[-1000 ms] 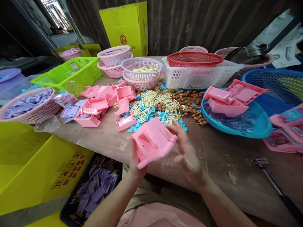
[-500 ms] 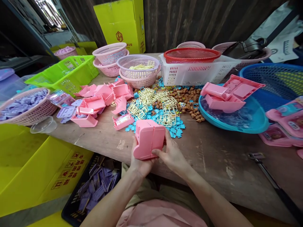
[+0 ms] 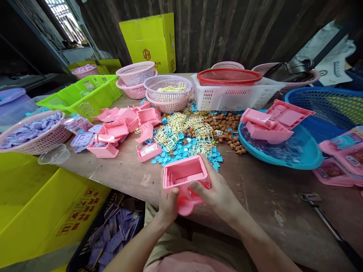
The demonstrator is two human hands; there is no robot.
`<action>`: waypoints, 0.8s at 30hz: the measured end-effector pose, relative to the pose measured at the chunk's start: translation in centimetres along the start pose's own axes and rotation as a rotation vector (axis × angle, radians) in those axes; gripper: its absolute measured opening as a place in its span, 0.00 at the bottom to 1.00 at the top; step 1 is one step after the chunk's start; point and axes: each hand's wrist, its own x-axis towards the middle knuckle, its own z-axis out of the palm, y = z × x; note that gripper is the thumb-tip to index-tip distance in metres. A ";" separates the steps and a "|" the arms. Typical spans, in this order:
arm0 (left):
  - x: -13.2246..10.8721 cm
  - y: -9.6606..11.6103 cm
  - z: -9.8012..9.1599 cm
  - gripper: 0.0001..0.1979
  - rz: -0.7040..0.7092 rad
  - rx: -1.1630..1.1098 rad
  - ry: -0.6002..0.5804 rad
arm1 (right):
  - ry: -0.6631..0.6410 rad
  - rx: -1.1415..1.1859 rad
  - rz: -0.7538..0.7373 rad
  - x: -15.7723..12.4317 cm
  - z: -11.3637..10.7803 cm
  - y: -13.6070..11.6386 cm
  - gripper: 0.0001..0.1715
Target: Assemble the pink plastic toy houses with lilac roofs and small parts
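Between both hands I hold a pink plastic toy housing (image 3: pixel 185 179), just over the table's front edge. Its rectangular opening tilts up toward me, and ridges show inside. My left hand (image 3: pixel 168 204) grips the left side, thumb on the near face. My right hand (image 3: pixel 214 189) wraps the right side, its thumb pressed on the front below the rim; other fingers are hidden behind. Beyond the housing lie blue plastic pieces (image 3: pixel 181 153) and cream part frames (image 3: pixel 167 138). More pink housings (image 3: pixel 113 130) are heaped to the left, and a small pink box (image 3: pixel 149 151) lies nearer.
A blue basin (image 3: pixel 309 153) with clear bags and pink parts stands right. A ratchet wrench (image 3: pixel 323 215) lies by the right edge. Left are a basket of purple pieces (image 3: pixel 36 132) and a green basket (image 3: pixel 96 96). Below sits a yellow carton (image 3: pixel 51 211). Brown pieces (image 3: pixel 227 126) lie centrally.
The pink housing has been turned over in my hands: its closed face with a seam showed before, and now its open side shows. Both hands have shifted their grip; the view has tilted slightly upward.
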 end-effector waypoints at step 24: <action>8.2 1.7 -6.5 0.26 -0.608 0.542 -0.401 | 0.493 -1.335 0.363 -12.9 -17.4 14.4 0.14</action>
